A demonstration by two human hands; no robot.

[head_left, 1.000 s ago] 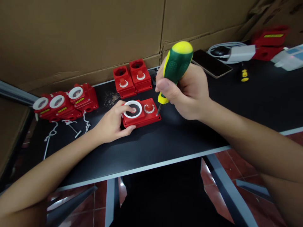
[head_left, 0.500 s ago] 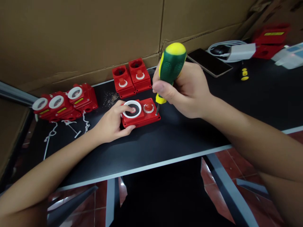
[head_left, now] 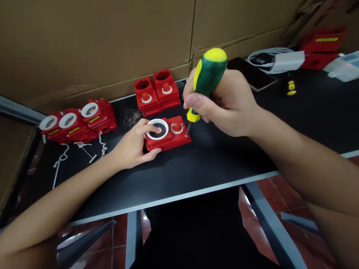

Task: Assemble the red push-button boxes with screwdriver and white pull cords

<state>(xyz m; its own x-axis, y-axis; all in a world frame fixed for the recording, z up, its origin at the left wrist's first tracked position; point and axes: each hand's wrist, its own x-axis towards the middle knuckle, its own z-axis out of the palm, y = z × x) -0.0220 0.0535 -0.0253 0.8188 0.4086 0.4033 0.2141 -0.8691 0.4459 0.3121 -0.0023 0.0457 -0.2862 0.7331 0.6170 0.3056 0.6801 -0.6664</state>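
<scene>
Here, left hand [head_left: 133, 148] grips red box [head_left: 171, 141] — at its left end

"What's hidden?"
"The right hand [head_left: 224, 106] covers part of the smartphone [head_left: 256, 73]."
"And the yellow label [head_left: 327, 39] on the far-right red box [head_left: 310, 44]?"
"Too small to read. The screwdriver tip [head_left: 186, 133] is indistinct."
"The white-and-blue item [head_left: 342, 69]?"
"Cut off at right."
</scene>
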